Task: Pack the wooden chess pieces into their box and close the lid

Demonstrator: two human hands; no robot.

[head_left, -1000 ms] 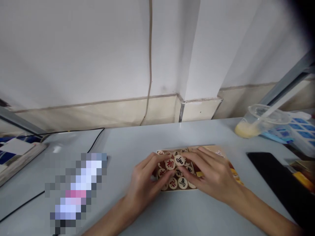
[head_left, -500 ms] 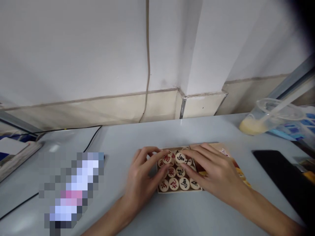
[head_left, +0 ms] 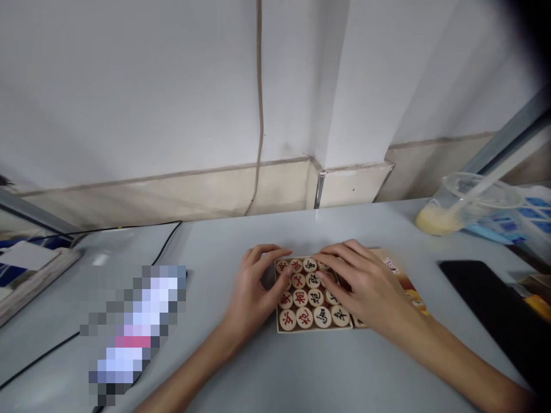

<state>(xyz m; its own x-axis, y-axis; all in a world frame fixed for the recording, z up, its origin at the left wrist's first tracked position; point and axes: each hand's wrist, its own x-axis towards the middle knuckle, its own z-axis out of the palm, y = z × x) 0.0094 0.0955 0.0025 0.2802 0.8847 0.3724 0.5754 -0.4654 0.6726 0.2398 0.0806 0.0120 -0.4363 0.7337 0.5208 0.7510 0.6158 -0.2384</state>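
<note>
Round wooden Chinese chess pieces stand in rows in a shallow open box (head_left: 315, 330). Red-lettered pieces (head_left: 305, 317) fill the left columns, black-lettered pieces (head_left: 322, 316) the right. At the box's left side rests my left hand (head_left: 257, 284), thumb and forefinger apart, the thumb tip over a red piece and no piece held. My right hand (head_left: 365, 287) covers the box's far right part with its fingers spread; its thumb and forefinger tips are at the black pieces. Some pieces are hidden under it. A printed cover (head_left: 402, 269) lies partly beneath the right hand.
A clear plastic cup (head_left: 443, 212) with a yellowish drink and a straw stands at the back right. Further right lies a black flat object (head_left: 477, 298). On the left are a blurred-out phone-like thing (head_left: 138, 321) and a cable (head_left: 163, 246). A wall borders the table behind.
Both hands have let go of a piece: the red one from the left hand and the black one from the right now sit in the far row. The left hand has drawn back slightly left.
</note>
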